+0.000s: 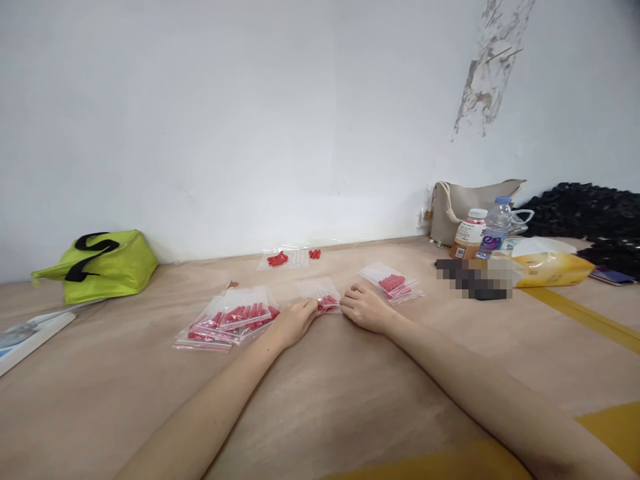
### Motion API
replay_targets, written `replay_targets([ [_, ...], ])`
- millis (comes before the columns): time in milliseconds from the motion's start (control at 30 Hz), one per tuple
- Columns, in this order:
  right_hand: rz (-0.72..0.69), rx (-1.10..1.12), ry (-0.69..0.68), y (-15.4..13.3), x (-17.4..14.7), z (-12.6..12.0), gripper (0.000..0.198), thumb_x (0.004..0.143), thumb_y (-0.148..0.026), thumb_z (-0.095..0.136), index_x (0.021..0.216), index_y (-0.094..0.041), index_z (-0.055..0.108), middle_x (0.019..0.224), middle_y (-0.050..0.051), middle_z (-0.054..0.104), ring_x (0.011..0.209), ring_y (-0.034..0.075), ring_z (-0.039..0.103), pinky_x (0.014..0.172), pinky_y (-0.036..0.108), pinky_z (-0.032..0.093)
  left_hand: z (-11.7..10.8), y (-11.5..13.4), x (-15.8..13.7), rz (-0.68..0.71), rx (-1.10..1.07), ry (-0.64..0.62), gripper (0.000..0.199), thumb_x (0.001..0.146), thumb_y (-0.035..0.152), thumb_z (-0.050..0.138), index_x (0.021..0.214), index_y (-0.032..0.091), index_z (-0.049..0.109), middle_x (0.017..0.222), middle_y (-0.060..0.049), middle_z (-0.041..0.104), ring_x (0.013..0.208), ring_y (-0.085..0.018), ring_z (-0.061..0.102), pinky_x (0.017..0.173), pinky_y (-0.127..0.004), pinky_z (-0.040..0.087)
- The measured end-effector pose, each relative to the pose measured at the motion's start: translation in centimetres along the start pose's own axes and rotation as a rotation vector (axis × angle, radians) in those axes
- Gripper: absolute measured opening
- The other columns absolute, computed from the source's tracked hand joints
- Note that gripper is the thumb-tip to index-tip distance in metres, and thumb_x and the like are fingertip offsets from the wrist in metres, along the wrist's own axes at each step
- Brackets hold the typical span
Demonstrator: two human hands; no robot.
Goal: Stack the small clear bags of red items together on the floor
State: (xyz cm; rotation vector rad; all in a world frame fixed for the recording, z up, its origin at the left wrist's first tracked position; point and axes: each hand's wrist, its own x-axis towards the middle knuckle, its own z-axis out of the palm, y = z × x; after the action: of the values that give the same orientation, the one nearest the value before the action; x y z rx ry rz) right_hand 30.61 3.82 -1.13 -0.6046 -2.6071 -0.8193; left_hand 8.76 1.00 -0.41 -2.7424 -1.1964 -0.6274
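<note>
In the head view a small clear zip bag (319, 289) with red pieces inside lies flat between my hands. My left hand (298, 321) is closed on its left lower edge, fingertips partly hidden. At the bag's right lower corner, my right hand (367, 308) has its fingers curled together and gripping the edge. Left of my left hand is an overlapping pile of filled zip bags (235, 315) holding red, tube-like pieces. Another small stack of filled bags (393, 283) sits just beyond my right hand.
Near the wall, loose red pieces (277, 259) lie on clear plastic. A lime-green bag (107, 267) and a white tray-like object (35, 340) are at left. At right stand two bottles (469, 235), a grey bag (443, 213), a yellow tissue pack (555, 269) and a black heap (590, 210).
</note>
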Motion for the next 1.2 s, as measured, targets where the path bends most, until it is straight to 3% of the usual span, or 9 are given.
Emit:
replay_targets([
  [267,-0.019,0.109,0.049,-0.1,-0.3,0.2,0.028,0.087,-0.012,0.030,0.072,-0.016,0.053,0.063,0.004,0.056,0.061,0.013,0.045,0.073,0.028,0.033,0.0,0.0,0.2,0.041,-0.025,-0.017,0.019,0.090,0.026,0.032,0.084,0.019,0.048,0.085,-0.004,0.058,0.081,-0.017,0.055,0.071,-0.027,0.042],
  [433,0.186,0.203,0.171,0.3,-0.9,0.9,0.025,0.087,-0.016,0.031,0.088,-0.017,0.056,0.062,0.003,0.058,0.062,0.013,0.050,0.074,0.028,0.034,0.2,-0.6,-0.2,0.054,-0.011,-0.002,0.019,0.090,0.025,0.033,0.085,0.019,0.050,0.088,-0.004,0.059,0.082,-0.016,0.055,0.072,-0.028,0.043],
  [700,0.257,0.101,0.143,0.4,-1.5,0.2,0.026,0.085,-0.022,0.038,0.069,-0.018,0.058,0.066,0.004,0.059,0.068,0.014,0.050,0.070,0.029,0.028,0.8,-1.2,-0.5,0.071,0.109,0.058,0.022,0.089,0.022,0.033,0.082,0.017,0.053,0.084,-0.006,0.059,0.080,-0.017,0.056,0.071,-0.029,0.045],
  [967,0.164,0.159,0.162,0.4,-1.5,0.4,0.025,0.085,-0.013,0.034,0.073,-0.017,0.056,0.073,0.005,0.058,0.073,0.013,0.049,0.075,0.029,0.030,0.7,-1.4,-0.5,0.060,0.124,0.047,0.019,0.087,0.019,0.034,0.079,0.018,0.051,0.081,-0.004,0.058,0.075,-0.016,0.055,0.068,-0.029,0.045],
  [1100,0.264,0.312,0.152,0.5,-1.5,0.7,0.015,0.083,-0.017,0.040,0.084,-0.017,0.055,0.081,0.005,0.059,0.077,0.014,0.051,0.071,0.026,0.035,0.4,-1.0,-0.4,0.080,0.093,0.062,0.019,0.087,0.017,0.033,0.080,0.018,0.051,0.091,-0.005,0.058,0.086,-0.017,0.055,0.075,-0.030,0.044],
  [1200,0.293,0.339,0.155,0.5,-1.3,1.0,0.012,0.080,-0.017,0.044,0.079,-0.018,0.055,0.080,0.004,0.060,0.079,0.014,0.051,0.072,0.026,0.035,0.3,-0.8,-0.3,0.081,0.064,0.060,0.017,0.087,0.018,0.034,0.084,0.019,0.051,0.094,-0.005,0.058,0.088,-0.017,0.054,0.076,-0.030,0.044],
])
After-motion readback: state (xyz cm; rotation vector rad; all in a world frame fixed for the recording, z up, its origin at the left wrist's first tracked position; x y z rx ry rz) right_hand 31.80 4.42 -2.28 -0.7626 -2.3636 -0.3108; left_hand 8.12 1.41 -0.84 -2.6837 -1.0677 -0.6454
